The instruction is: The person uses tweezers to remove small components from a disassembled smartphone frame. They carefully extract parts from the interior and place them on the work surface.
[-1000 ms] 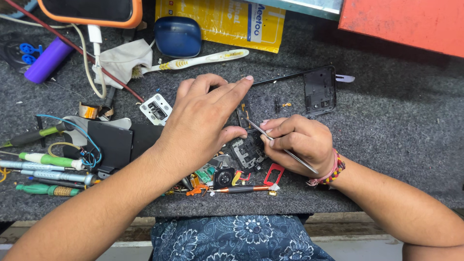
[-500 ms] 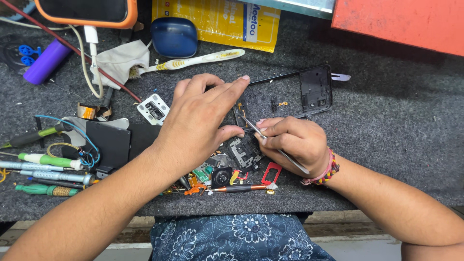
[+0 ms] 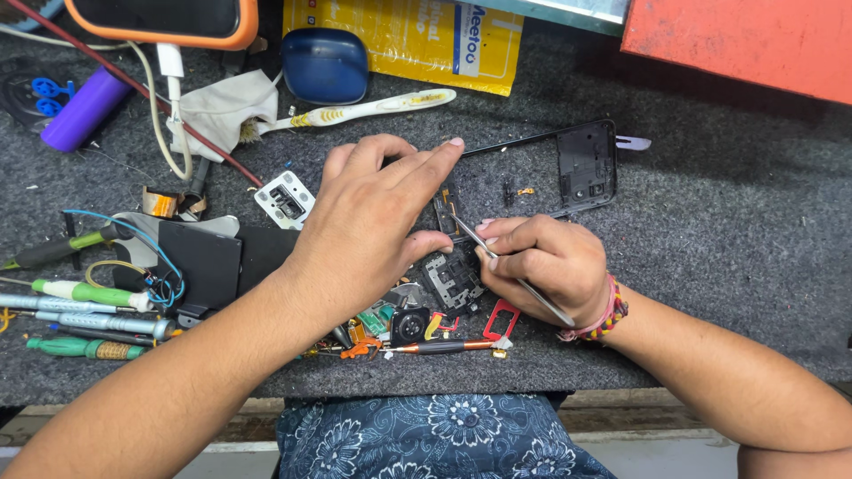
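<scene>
black phone frame (image 3: 568, 168), left hand (image 3: 373, 222) flat, right hand (image 3: 541, 266) pinching metal tweezers (image 3: 470, 232)

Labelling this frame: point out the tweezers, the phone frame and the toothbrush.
tweezers (image 3: 524, 286): head view, on the metal shaft showing below the right hand's fingers.
phone frame (image 3: 586, 164): head view, on the black camera-end panel.
toothbrush (image 3: 373, 109): head view, on the middle of the white handle.

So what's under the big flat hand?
The left hand lies flat on a black phone frame. Small black parts peek out by the thumb. What lies beneath the palm stays hidden.
</scene>
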